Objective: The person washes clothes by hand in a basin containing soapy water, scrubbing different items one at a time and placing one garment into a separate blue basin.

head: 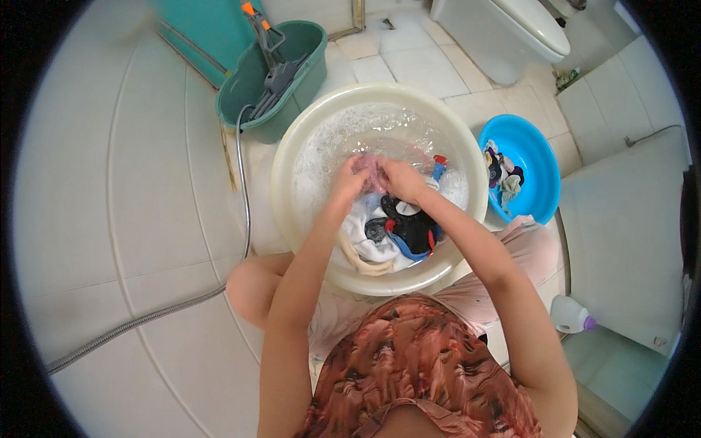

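A large cream plastic basin [285,219] of sudsy water stands on the floor before me. Over its middle, my left hand [352,178] and my right hand [400,178] are close together, both gripping a wet pink cloth [375,174] at the water's surface. Nearer to me in the basin lie a black garment [416,227], white cloths [372,246] and a beige cloth [361,264]. A blue cloth piece with a red end [439,167] sticks up to the right of my right hand. My fingertips are partly hidden by the cloth and foam.
Right of the basin is a blue tub [539,164] with small wet-looking cloths. A green bucket [315,65] holding a grey mop tool [279,76] stands at the upper left, a metal hose [246,191] over its rim. A toilet [493,38] and a detergent bottle [568,315] are at right.
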Motion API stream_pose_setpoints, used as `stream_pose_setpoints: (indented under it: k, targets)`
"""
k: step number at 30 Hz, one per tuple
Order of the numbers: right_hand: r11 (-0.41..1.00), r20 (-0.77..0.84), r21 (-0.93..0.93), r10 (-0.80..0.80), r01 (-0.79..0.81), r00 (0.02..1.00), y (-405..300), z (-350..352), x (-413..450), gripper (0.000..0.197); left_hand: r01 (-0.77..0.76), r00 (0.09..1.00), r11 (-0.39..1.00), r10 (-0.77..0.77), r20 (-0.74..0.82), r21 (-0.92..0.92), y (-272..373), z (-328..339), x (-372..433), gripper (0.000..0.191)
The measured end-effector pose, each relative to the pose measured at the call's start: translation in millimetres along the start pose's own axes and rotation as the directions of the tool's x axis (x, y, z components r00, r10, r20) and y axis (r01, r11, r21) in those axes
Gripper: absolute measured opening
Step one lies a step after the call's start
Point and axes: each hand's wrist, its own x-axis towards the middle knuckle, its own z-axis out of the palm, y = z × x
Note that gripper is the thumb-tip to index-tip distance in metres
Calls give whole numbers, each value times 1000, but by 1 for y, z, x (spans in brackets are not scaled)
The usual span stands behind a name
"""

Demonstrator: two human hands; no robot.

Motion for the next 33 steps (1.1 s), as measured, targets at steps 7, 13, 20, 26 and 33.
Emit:
stream_pose_setpoints:
  k: [7,13,20,26,33]
  targets:
    - [989,-113,-52,-144,139,983,1,-5,5,32,303,949,697,-157,275,-649,-9,17,5,40]
    - [967,-211,242,-26,77,977,-121,-14,-41,18,520,797,304,163,581,-798,-6,2,0,52]
    - [998,-377,-10,-56,56,925,-80,3,-2,24,447,756,332,356,549,-831,-31,15,27,46]
    - [971,-318,24,232,-237,919,-16,-1,34,26,200,980,586,-137,148,-785,5,14,19,41]
    - [980,186,-175,129,-96,974,17,15,16,25,77,972,760,-202,-121,-646,-17,2,17,40]
